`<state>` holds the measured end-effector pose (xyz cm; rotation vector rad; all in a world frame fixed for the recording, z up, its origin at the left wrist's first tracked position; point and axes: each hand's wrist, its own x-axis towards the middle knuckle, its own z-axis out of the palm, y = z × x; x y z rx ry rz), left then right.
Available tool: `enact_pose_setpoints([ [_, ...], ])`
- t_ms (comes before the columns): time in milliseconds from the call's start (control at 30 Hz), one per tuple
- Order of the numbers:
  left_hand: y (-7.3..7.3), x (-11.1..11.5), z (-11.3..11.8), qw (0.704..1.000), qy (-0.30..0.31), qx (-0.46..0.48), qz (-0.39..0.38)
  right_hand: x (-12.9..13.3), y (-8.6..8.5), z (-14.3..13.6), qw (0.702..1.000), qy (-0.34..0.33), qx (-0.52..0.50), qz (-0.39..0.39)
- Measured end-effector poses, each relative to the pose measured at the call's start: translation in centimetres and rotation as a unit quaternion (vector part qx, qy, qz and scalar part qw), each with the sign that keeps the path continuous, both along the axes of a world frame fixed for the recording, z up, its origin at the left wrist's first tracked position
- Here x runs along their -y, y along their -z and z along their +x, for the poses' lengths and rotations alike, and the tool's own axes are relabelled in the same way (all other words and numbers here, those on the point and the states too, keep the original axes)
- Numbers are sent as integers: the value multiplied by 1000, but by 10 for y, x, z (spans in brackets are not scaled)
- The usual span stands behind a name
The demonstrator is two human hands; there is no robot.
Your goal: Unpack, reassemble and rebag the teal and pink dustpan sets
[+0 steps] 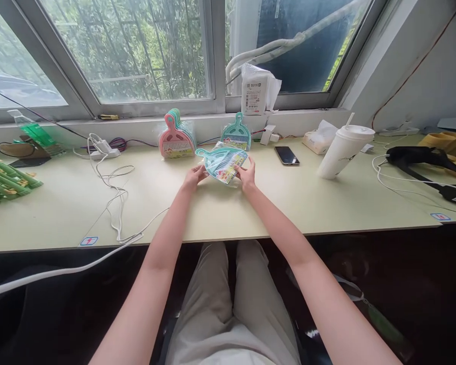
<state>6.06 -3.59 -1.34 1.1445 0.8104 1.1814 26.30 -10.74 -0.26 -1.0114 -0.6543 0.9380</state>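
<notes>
Both hands, left (196, 177) and right (246, 175), grip the turquoise plastic-wrapped dustpan-and-brush set (225, 163) above the pale yellow-green counter (300, 203); slick loose wrap could slip, knocking the upright turquoise wrapped set behind (237, 133).

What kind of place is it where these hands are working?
Probably a work desk by a window, perhaps in an office: a long table stands under the window frame, with a smartphone and a power strip on it.
</notes>
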Motion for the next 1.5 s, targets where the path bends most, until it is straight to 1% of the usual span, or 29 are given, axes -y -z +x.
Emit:
enact_pose_setpoints([
  [100,2,-4,-2,999,-40,23,-19,2,-1,1,998,16,52,22],
  [233,-3,-2,-11,992,-103,60,-40,4,-5,1,993,7,104,47],
  [333,-8,0,-17,989,-120,76,-37,5,-6,-1,991,-10,115,64],
  [433,-13,2,-22,989,-133,60,-40,5,-6,-1,989,-26,125,74],
  [500,-17,3,-25,982,-178,27,-52,3,-5,2,987,-29,137,78],
  [567,-23,7,-28,959,-277,-36,-45,2,-4,7,985,-29,149,76],
  [633,-29,11,-32,913,-388,-123,11,1,-5,11,985,-37,152,68],
  [667,-33,14,-34,888,-425,-170,52,1,-5,13,986,-46,150,64],
  [700,-35,16,-35,867,-442,-214,89,2,-6,14,986,-57,146,61],
  [733,-38,17,-37,852,-442,-255,113,3,-8,15,985,-71,143,58],
  [800,-40,17,-42,845,-416,-321,100,5,-10,14,983,-103,141,51],
  [867,-40,15,-48,864,-364,-346,36,7,-13,11,981,-129,140,45],
  [900,-39,13,-52,880,-335,-338,7,8,-14,10,980,-137,138,43],
  [967,-37,10,-61,907,-294,-302,-16,9,-14,9,981,-138,129,44],
  [1000,-37,9,-66,909,-294,-293,-21,9,-14,9,983,-132,120,44],
  [1033,-36,9,-70,901,-316,-295,-29,8,-14,10,986,-120,108,43],
  [1067,-36,10,-75,881,-360,-305,-42,7,-14,12,990,-102,93,39],
  [1100,-37,12,-79,849,-419,-317,-57,6,-13,14,994,-77,75,33],
  [1167,-39,18,-85,769,-546,-323,-80,3,-11,22,999,-20,35,20],
  [1200,-40,21,-86,731,-597,-320,-79,1,-9,26,1000,9,16,9],
  [1233,-41,24,-84,702,-633,-319,-67,0,-8,29,999,34,-1,-4],
  [1267,-42,27,-79,686,-651,-322,-41,0,-7,33,998,53,-13,-18],
  [1300,-43,30,-71,683,-652,-331,-3,-1,-5,35,997,68,-20,-32],
  [1333,-43,32,-61,690,-636,-344,41,-1,-5,37,996,78,-23,-42],
  [1367,-43,34,-48,707,-604,-357,90,0,-4,38,995,84,-23,-49],
  [1400,-42,35,-33,735,-554,-368,131,0,-4,37,995,86,-20,-52],
  [1433,-40,35,-20,773,-488,-376,150,1,-4,35,995,82,-19,-52],
  [1467,-37,34,-8,808,-425,-382,145,2,-4,33,995,76,-20,-53],
  [1500,-33,34,1,827,-375,-395,137,3,-5,30,996,68,-24,-55],
])
